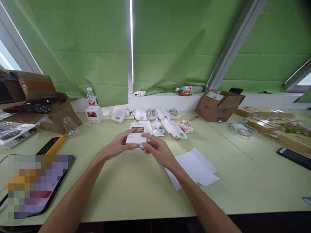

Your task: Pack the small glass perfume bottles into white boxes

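Observation:
Both my hands hold a small white carton (136, 136) with a picture on its face, above the middle of the pale green table (136, 184). My left hand (119, 145) grips its left side with thumb on top. My right hand (156, 149) pinches its lower right corner. Just beyond the carton lie white flat packets (173, 128) and several small glass bottles (156, 124).
White paper sheets (194, 168) lie right of my right arm. A tablet (36, 187) and a yellow-edged device (51, 145) sit at left. A brown cardboard box (217, 105) stands at back right, a small white box (93, 114) and water bottle (91, 97) at back left. A dark phone (293, 157) lies at right.

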Demonstrator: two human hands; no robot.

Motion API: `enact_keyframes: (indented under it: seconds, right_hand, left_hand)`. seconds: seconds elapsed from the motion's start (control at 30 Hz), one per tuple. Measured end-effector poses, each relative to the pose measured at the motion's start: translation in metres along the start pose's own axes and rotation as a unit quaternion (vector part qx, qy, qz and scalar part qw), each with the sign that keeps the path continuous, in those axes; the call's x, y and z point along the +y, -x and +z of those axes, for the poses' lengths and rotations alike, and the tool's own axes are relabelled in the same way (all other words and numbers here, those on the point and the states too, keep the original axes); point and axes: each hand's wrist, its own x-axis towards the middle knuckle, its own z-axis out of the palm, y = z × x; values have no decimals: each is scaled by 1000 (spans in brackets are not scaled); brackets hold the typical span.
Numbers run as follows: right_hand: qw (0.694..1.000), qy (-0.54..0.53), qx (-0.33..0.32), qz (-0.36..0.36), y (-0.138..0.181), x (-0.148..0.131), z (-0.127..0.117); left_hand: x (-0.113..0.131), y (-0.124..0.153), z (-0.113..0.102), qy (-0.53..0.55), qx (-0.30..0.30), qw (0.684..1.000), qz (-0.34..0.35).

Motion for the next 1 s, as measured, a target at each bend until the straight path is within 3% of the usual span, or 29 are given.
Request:
enact_keyframes:
  seconds: [0.57,1.0]
  right_hand:
    - [1000,0,-5,-4,1,-1,0]
    - [1000,8,-4,0,1,-2,1]
  left_hand:
    - [2,-1,0,-10,-2,1000,0]
    - [6,1,2,-36,33,999,3]
